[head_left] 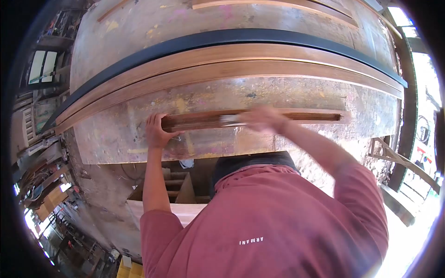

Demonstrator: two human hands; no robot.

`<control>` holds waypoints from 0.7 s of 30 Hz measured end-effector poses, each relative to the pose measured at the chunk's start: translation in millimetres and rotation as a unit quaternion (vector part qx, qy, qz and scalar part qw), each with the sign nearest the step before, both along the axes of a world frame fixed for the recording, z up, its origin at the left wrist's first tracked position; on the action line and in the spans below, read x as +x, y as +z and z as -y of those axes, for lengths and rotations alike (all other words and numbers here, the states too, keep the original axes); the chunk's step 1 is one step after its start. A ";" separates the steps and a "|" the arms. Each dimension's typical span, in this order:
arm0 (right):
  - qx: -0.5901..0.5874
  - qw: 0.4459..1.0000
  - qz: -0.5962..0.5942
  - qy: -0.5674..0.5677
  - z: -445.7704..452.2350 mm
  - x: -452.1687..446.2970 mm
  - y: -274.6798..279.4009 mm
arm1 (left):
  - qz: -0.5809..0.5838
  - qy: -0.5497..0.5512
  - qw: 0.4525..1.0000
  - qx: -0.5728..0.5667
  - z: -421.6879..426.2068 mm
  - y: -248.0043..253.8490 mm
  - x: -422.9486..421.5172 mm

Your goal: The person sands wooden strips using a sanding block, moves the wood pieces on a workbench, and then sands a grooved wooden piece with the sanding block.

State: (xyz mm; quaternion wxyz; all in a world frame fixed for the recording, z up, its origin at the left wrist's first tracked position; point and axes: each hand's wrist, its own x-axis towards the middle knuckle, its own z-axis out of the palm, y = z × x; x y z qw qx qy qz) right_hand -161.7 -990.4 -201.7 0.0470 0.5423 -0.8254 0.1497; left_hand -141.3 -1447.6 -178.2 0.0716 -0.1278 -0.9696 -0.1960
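A short wooden moulding (320, 115) with a dark groove along its length lies across the workbench in front of me. My left hand (157, 131) holds its left end, the thumb on the near side and the fingers around the end. Over the middle of the moulding is my right hand (264, 119), smeared by motion. From its front pokes a pale, flat piece (230, 120) that touches the wood; blur hides what kind it is.
Beyond the moulding, long wooden strips (222, 69) and a dark bar (222, 38) run across the paint-stained workbench (204, 141). More wood strips (278, 5) lie at the far edge. Below the bench's near edge stands a wooden box with compartments (185, 190).
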 end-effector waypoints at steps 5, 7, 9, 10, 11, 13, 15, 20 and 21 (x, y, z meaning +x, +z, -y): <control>0.223 0.936 0.263 -0.071 93.5 -15.4 78.4 | -0.007 -0.019 1.000 -0.018 1.3 -0.4 1.2; 0.228 0.934 0.266 -0.075 5.5 -5.9 69.6 | 0.024 -0.005 1.000 -0.010 2.9 -2.2 0.4; 0.244 0.960 0.120 -0.075 -109.9 15.6 53.6 | 0.025 -0.003 1.000 -0.015 1.5 1.3 -0.1; 0.334 0.919 0.184 -0.097 -141.0 13.5 68.3 | 0.024 0.000 1.000 -0.018 0.0 1.6 0.4; 0.366 0.901 0.202 -0.117 -154.6 13.7 84.7 | 0.025 0.003 1.000 -0.017 -1.0 -0.4 0.6; 0.352 0.903 0.222 -0.105 -129.0 10.0 78.3 | 0.017 -0.010 1.000 -0.020 -0.4 1.2 0.1; 0.279 0.944 0.156 -0.077 -80.1 7.1 58.7 | 0.010 -0.009 1.000 -0.027 1.9 -0.9 0.7; 0.284 0.925 0.234 -0.091 29.6 -6.9 96.2 | 0.012 -0.019 0.999 -0.034 6.7 -9.2 3.2; 0.322 0.910 0.244 -0.091 28.2 -6.8 102.2 | 0.024 -0.017 0.999 -0.031 7.6 -8.7 3.2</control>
